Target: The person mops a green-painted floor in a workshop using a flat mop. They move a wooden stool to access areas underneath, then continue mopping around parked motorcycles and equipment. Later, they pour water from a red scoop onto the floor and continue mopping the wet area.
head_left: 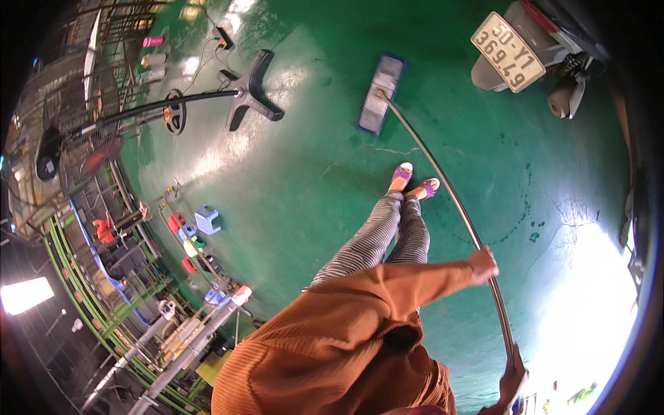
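Across the glossy green floor [311, 207], I'd keep a steady, even push on the long, shiny metal pole [448, 183]. Its flat, rectangular grey mop head [377, 105] lies ahead of the feet [401, 174]; I'd hold that flush. My left hand [484, 265] wraps mid-shaft, my right hand [512, 377] curls around the upper end.

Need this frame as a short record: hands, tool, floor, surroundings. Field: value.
left_hand: closed around the mop pole, partway along
right_hand: closed around the pole, farther from the mop head than the left
mop_head: flat, rectangular, grey-white with blue edging, on the floor
floor: green, cracked in places, glare at lower right
upper_left: black four-armed stand base
upper_right: motorbike rear
left_side: small blue stool
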A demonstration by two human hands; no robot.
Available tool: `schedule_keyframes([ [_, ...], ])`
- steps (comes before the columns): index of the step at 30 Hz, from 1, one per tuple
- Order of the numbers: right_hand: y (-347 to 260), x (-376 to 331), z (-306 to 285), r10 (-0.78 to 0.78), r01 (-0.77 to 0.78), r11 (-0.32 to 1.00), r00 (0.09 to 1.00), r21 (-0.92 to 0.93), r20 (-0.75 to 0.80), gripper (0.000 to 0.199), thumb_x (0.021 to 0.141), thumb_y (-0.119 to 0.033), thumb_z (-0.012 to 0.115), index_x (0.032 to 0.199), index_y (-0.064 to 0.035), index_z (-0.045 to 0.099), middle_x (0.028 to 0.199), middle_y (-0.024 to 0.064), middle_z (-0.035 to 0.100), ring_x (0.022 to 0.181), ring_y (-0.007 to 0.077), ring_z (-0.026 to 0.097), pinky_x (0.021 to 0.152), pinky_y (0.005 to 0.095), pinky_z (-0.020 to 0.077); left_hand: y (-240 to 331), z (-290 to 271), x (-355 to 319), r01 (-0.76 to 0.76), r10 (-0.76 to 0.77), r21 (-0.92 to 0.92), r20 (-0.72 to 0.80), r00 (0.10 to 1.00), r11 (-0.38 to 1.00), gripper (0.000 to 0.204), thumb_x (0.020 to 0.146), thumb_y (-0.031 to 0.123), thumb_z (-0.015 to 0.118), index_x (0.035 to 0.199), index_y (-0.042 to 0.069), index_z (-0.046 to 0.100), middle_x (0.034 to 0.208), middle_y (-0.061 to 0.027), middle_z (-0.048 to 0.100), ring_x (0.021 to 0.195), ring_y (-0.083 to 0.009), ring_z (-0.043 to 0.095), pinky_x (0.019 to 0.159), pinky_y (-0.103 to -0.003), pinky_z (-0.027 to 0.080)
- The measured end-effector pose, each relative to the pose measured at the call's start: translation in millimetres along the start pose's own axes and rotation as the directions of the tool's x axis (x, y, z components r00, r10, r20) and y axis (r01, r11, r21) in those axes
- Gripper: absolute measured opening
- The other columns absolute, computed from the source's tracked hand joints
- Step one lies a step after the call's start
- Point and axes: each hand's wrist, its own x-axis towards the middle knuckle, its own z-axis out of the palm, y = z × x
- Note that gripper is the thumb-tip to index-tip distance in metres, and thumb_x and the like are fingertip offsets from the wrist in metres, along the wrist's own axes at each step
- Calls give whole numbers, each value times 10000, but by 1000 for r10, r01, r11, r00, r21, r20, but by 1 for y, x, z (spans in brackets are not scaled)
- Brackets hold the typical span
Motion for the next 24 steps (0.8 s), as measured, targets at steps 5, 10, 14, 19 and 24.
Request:
schedule_keyframes([
  [5, -131, 121, 97, -272, 274, 961, 962, -50, 27, 375, 877, -202, 507, 1243, -285, 514, 667, 192, 576, 580, 382, 552, 536, 452, 434, -157, -118, -74, 396, -369, 267, -147, 918, 878, 152, 568, 115, 663, 714, 149, 636, 810, -55, 597, 909, -274, 562, 826, -391, 462],
  [10, -293, 172, 198, -421, 434, 898, 894, -67, 152, 379, 900, -273, 422, 1277, -250, 456, 788, 203, 617, 724, 423, 575, 643, 523, 442, -268, -224, -186, 717, -692, 606, -352, 630, 345, 334, 656, 345, 712, 946, 197, 636, 898, -17, 608, 1063, -210, 490, 904, -377, 407],
  [14, -276, 151, 230, -354, 378, 925, 842, 22, 406, 414, 900, -199, 407, 1313, -186, 419, 948, 215, 615, 854, 425, 572, 729, 496, 454, -306, -148, -204, 710, -742, 609, -278, 610, 355, 268, 703, 379, 647, 892, 190, 630, 879, -34, 582, 996, -211, 505, 876, -473, 389],
  [19, -133, 113, 255, -597, 463, 777, 757, 427, 266, 466, 895, -106, 392, 1359, -108, 345, 1272, 203, 466, 1111, 366, 494, 848, 380, 447, -254, -27, -203, 603, -622, 357, -74, 779, 713, 84, 635, 280, 642, 704, 233, 633, 793, 47, 542, 940, -209, 506, 935, -668, 241],
  [24, -163, 112, 273, -511, 400, 836, 815, 375, 272, 434, 897, -110, 389, 1327, -51, 389, 1253, 198, 490, 1096, 368, 508, 873, 358, 434, -300, -33, -232, 418, -345, 335, -257, 903, 845, 172, 526, 270, 668, 649, 210, 565, 764, 50, 523, 982, -219, 488, 845, -728, 234],
])
